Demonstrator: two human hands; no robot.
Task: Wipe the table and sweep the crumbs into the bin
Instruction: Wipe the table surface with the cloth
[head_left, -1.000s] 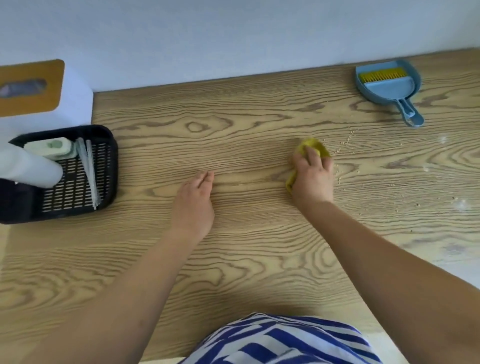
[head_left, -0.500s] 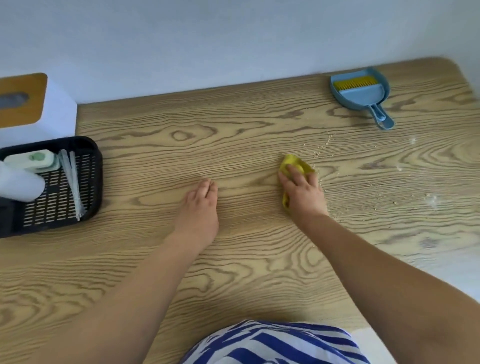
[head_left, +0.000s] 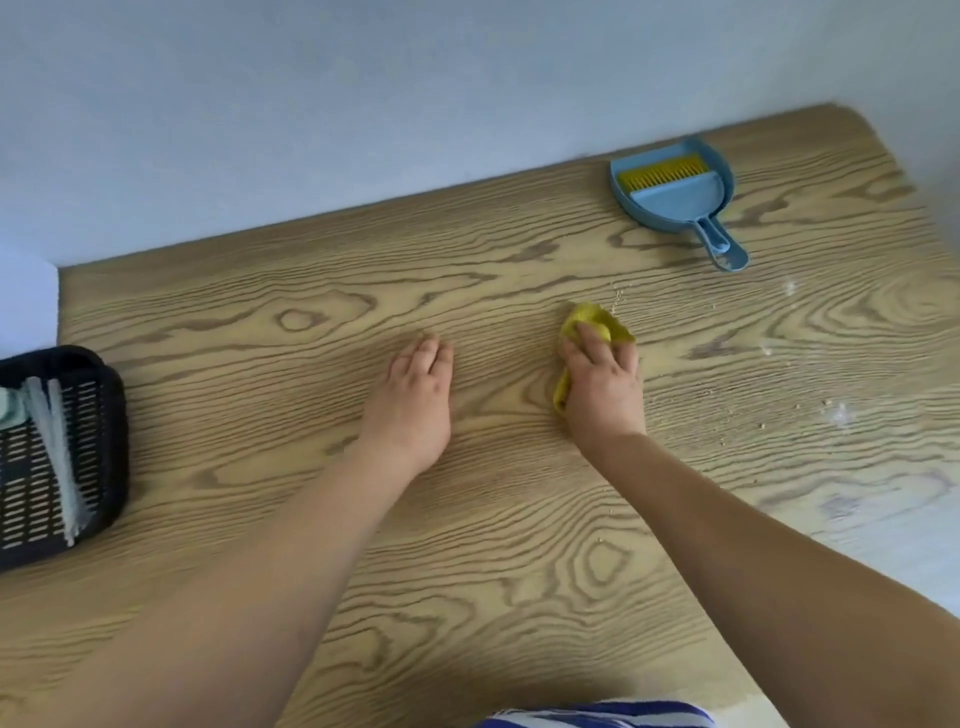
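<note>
On the wood-grain bench (head_left: 519, 519), the right hand (head_left: 602, 387) presses a bunched yellow cloth (head_left: 597, 322) it grips, crumbs (head_left: 618, 299) scattered just beyond and to its right, the left hand (head_left: 413, 400) resting flat with fingers relaxed, a blue dustpan (head_left: 675, 195) with brush near the wall, and a black basket (head_left: 104, 441) at the left edge.

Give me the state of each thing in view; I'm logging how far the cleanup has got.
Left hand: flat on the table, holding nothing.
Right hand: pressing the yellow cloth to the table.
Crumbs: scattered to the right, unswept.
Dustpan: lying unused by the wall, brush nested inside.
Black basket: holding items, partly out of frame.
</note>
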